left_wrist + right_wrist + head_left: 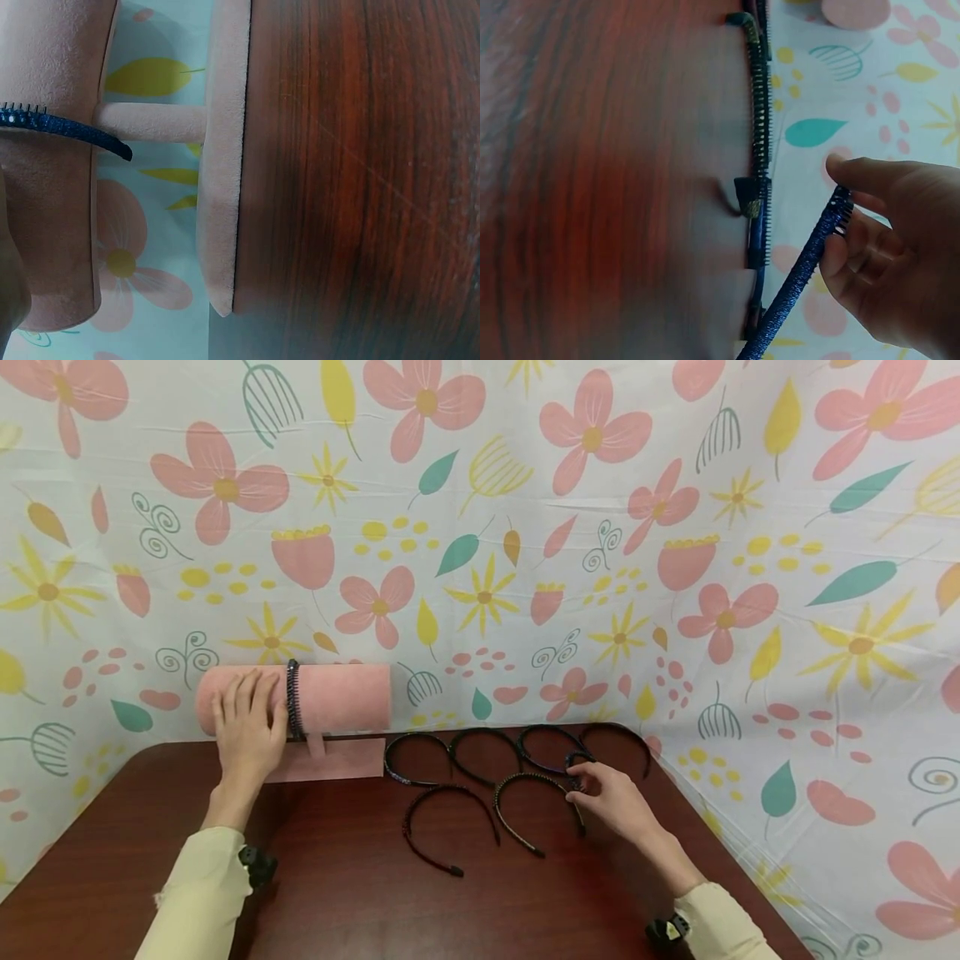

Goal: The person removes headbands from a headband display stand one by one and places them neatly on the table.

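Observation:
My left hand rests on the left part of a pink padded roll, its fingers laid over the top. A dark blue toothed headband goes around the roll just right of that hand. A short post joins the roll to a flat pink base. Over at the right, my right hand pinches a glittery blue headband between thumb and fingers near one end. In the right wrist view small teeth show along its inner side.
Several dark headbands lie on the brown table: a row along the back, with a reddish one and a gold-studded one in front. A flower-printed cloth hangs behind and to the right of the table.

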Motion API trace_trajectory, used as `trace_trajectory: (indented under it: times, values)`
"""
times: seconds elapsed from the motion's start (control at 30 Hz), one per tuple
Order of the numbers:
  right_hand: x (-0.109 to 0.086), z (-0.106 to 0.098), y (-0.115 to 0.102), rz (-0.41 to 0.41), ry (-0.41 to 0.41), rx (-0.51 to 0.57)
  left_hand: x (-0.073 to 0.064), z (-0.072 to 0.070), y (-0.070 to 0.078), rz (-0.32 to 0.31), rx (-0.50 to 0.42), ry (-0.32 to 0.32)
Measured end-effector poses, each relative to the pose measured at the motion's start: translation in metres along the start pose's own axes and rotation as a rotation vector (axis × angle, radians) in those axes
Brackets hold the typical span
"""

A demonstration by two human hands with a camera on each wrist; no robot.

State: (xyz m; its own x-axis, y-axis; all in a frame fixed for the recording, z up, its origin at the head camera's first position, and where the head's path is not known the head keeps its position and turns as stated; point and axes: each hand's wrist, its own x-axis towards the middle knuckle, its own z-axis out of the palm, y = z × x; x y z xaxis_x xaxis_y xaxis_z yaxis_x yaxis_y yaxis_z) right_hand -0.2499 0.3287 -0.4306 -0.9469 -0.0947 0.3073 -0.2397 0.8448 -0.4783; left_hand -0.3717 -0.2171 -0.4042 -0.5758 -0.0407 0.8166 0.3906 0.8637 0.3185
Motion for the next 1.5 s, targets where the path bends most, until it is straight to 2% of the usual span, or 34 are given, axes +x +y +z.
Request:
trace_trajectory:
  times: [0.33,0.57,0.77,1.07,1.3,1.5]
  values:
    - [-0.005,-0.001,0.009,-0.011,-0.055,-0.019,0.0,-0.002,0.001,-0.005,0.005,-0.002]
    - [-0.009,0.0,0.019,0.015,-0.09,-0.044,-0.001,0.001,-0.001,0.004,0.005,0.006]
    - [-0.008,0.003,0.024,0.033,-0.086,-0.046,0.0,0.001,-0.001,0.001,-0.004,0.001]
    - [-0.008,0.005,0.025,0.059,-0.152,-0.031,0.0,0.002,-0.002,-0.003,0.0,0.001]
    - [-0.01,0.005,0.022,0.062,-0.238,-0.015,0.0,0.002,-0.002,-0.003,0.0,0.002]
    - [-0.01,0.003,0.015,0.055,-0.243,0.0,0.0,0.001,-0.002,-0.002,-0.002,0.003]
